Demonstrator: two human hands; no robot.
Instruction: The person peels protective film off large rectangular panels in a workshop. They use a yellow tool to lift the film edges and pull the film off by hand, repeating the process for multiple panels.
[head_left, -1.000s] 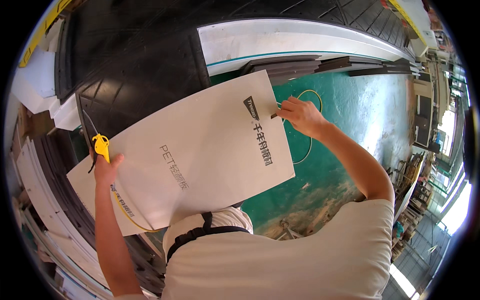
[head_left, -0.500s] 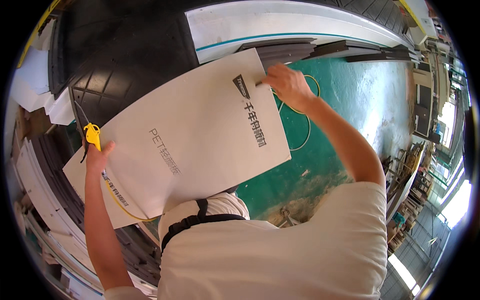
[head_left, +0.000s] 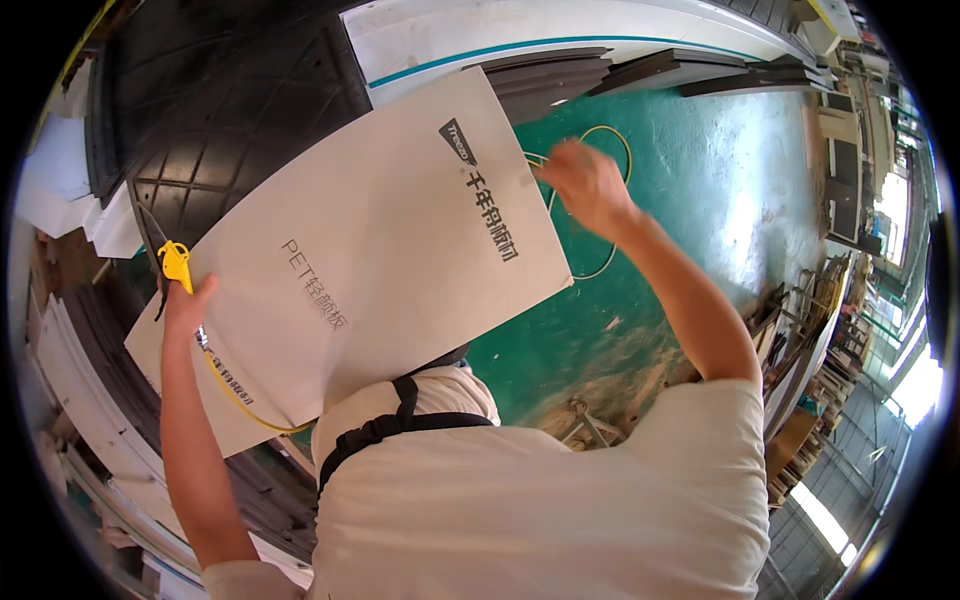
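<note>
Board [head_left: 370, 260], a large pale sheet printed on its face, is spanning the space between your hands above the green floor [head_left: 720, 200]. Your left hand [head_left: 185, 300] is closing its fingers on the board's left edge beside a yellow tool [head_left: 176, 264], while your right hand [head_left: 585, 185], blurred, is touching its right edge; its grip cannot be made out.
</note>
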